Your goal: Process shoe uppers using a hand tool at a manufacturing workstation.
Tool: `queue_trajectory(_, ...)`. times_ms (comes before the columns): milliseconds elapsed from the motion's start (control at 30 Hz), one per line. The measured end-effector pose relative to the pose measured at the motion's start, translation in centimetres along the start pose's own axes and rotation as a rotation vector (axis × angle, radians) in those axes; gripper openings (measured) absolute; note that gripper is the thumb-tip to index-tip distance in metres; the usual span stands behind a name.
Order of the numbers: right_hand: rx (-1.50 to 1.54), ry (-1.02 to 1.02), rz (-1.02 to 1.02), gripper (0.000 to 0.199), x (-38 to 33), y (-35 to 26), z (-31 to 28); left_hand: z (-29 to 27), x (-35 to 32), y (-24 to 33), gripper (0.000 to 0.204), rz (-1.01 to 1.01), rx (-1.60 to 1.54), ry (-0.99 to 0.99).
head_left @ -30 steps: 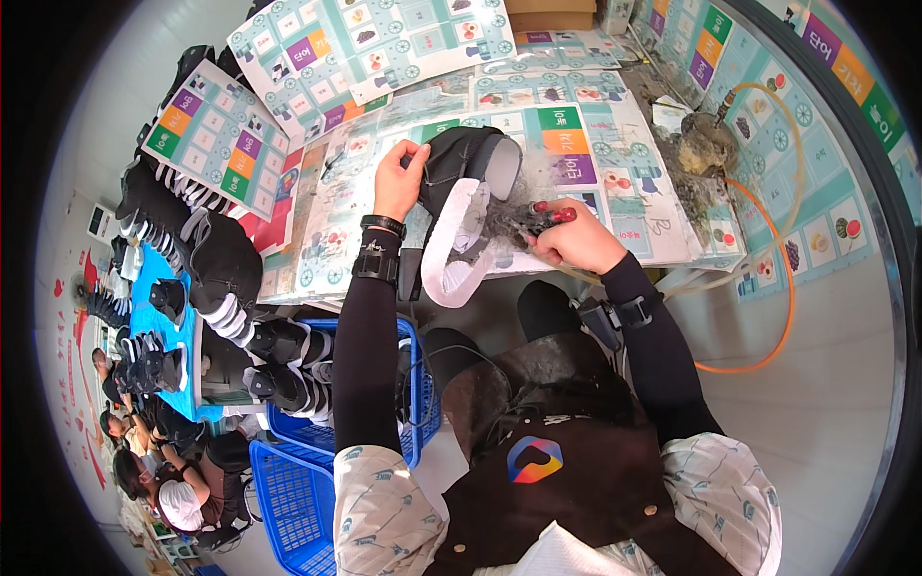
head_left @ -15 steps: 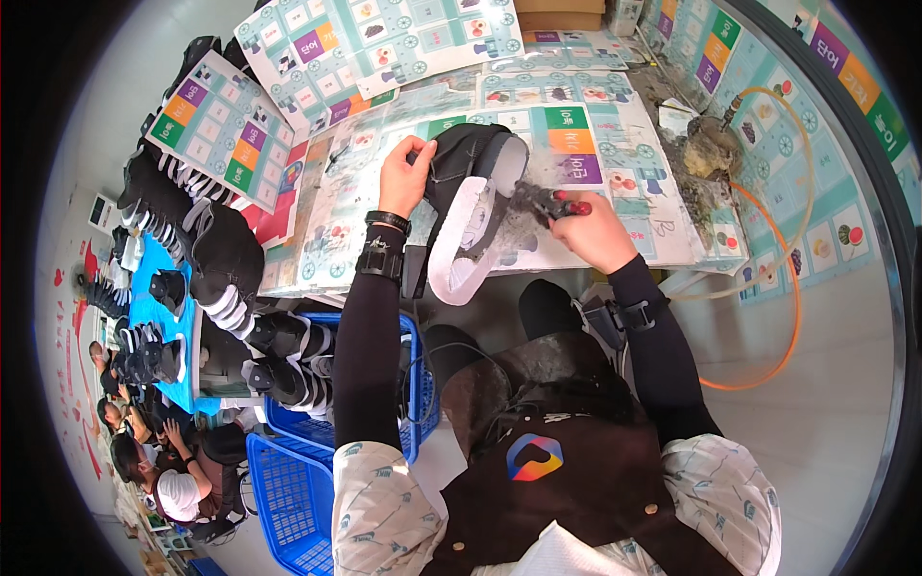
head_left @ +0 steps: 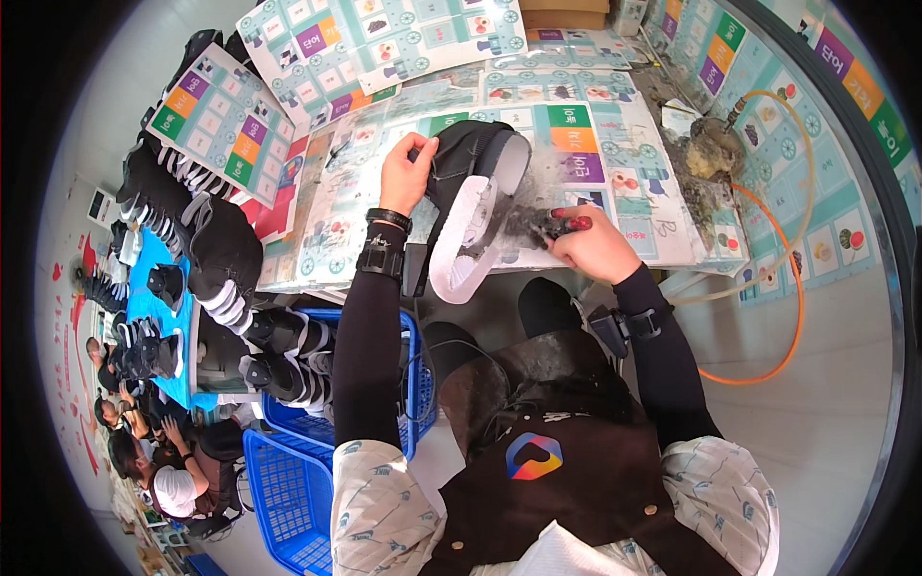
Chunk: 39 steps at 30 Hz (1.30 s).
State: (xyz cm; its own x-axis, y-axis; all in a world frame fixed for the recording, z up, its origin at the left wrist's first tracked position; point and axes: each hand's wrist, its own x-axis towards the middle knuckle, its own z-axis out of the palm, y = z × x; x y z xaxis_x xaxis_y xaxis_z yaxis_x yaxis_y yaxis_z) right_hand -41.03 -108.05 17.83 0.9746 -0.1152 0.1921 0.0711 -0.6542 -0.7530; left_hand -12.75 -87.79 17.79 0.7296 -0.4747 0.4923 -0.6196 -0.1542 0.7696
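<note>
My left hand (head_left: 408, 175) grips a black shoe (head_left: 461, 154) by its upper, over the front part of the table. The shoe's white sole (head_left: 463, 235) faces my right side, tilted. In my right hand (head_left: 600, 245) is a dark tool with red ends (head_left: 547, 226), its head blurred by motion. This tool is against or very close to the sole's lower half; contact cannot be made out. Fingers of my right hand wrap round the grip, hiding part of it.
Printed boards (head_left: 432, 96) cover the worktable. An orange hose (head_left: 795, 326) and a pale hose (head_left: 812, 173) loop on the right. Blue baskets (head_left: 288, 490) stand at lower left, near stacked black shoes (head_left: 226, 254). Other people (head_left: 178, 490) sit farther left.
My right hand and the tool have shifted slightly down along the sole. The shoe and my left hand stay almost in place.
</note>
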Motion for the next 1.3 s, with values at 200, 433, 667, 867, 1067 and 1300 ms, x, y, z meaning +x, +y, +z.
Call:
queue_trajectory(200, 0.072, 0.323, 0.27, 0.042, 0.2, -3.5, -0.7, -0.1, -0.2, 0.0, 0.028, 0.005, -0.005, 0.006)
queue_trajectory(433, 0.079, 0.278, 0.158, 0.033, -0.5, -2.1, 0.4, -0.1, -0.2, 0.3, 0.028, -0.014, -0.014, 0.001)
queue_trajectory(667, 0.209, -0.073, -0.018, 0.012, -0.7, -0.9, 0.7, -0.2, -0.2, -0.2, 0.026, 0.015, -0.008, 0.012)
queue_trajectory(867, 0.245, 0.354, 0.264, 0.019, -0.4, -2.1, 0.9, -0.2, 0.0, 0.4, 0.026, 0.007, -0.013, 0.007)
queue_trajectory(1067, 0.507, -0.053, 0.347, 0.027, -2.2, -3.7, -2.0, -1.1, 0.4, 8.1, 0.018, 0.212, 0.005, -0.131)
queue_trajectory(1300, 0.443, 0.356, 0.442, 0.028, -6.9, -0.8, -4.6, 1.5, 1.5, 15.9, 0.029, 1.107, 0.641, -0.555)
